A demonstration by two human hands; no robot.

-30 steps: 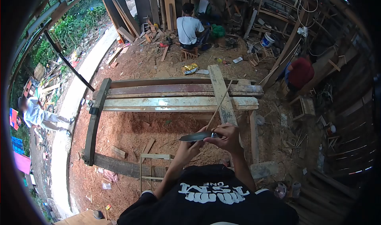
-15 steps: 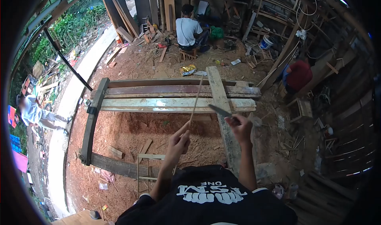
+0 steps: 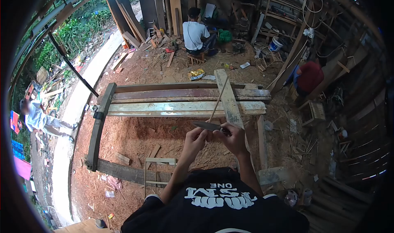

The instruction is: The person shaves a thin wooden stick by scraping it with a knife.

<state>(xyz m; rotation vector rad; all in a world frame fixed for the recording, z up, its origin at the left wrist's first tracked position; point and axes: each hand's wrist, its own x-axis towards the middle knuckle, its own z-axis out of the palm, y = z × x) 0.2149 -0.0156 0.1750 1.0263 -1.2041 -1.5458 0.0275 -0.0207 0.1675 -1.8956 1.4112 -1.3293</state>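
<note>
My right hand (image 3: 233,139) is closed round the handle of a knife (image 3: 207,125), its dark blade pointing left. A thin wooden stick (image 3: 218,99) rises from my left hand (image 3: 194,141), whose fingers are closed on its lower end. The blade lies across the stick just above my left fingers, and the two hands are close together. Whether the blade's edge bites into the wood is too small to tell. Beyond the stick's upper part is a broad plank (image 3: 228,94) laid across the bench.
Long boards (image 3: 164,107) form a bench in front of me. A small slatted frame (image 3: 161,160) stands near my left forearm. Sawdust and wood scraps cover the ground. One person (image 3: 194,33) sits ahead, another (image 3: 310,77) is at right, and a third (image 3: 45,118) is at left.
My right hand has moved left and down, bringing the knife from beside the stick to across it. My left hand has shifted slightly right, and the stick leans more to the right.
</note>
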